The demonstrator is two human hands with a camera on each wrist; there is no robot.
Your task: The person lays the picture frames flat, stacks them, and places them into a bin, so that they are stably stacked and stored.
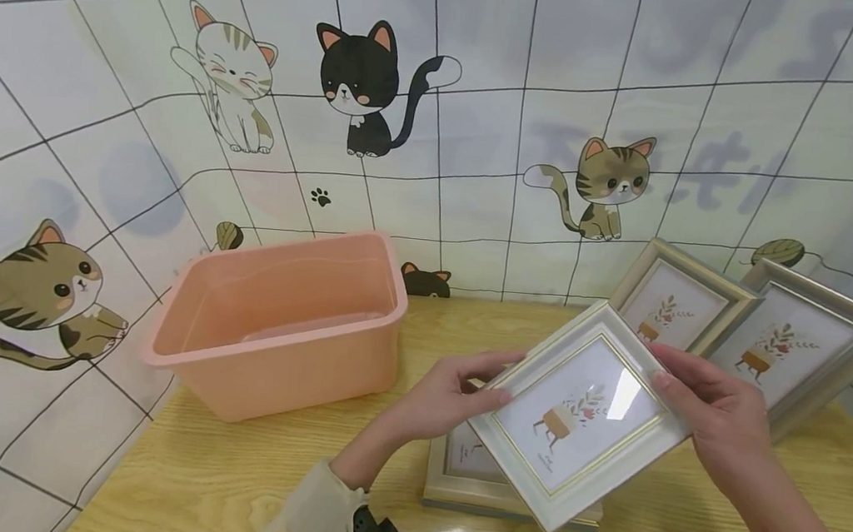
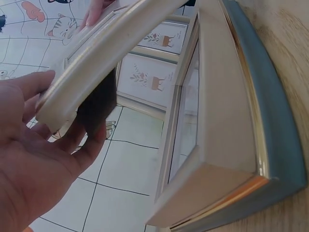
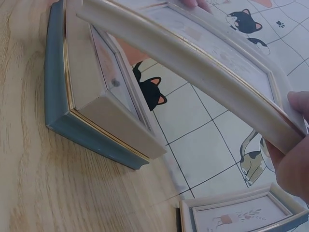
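Observation:
A white picture frame with gold inner trim is held up tilted in both hands, its flower-pot print facing the head camera. My left hand grips its left edge, thumb on the front and fingers behind. At the opposite edge, my right hand pinches it the same way. The left wrist view shows a dark flap at its back, by the left fingers. Below it on the table lies a stack: a beige frame on top of a blue-grey frame, partly hidden by the held one.
At the back right, two champagne-coloured frames, a smaller one and a larger one, lean upright near the wall. A pink plastic bin stands at the left on the wooden table. Cat-print sheeting covers the wall behind.

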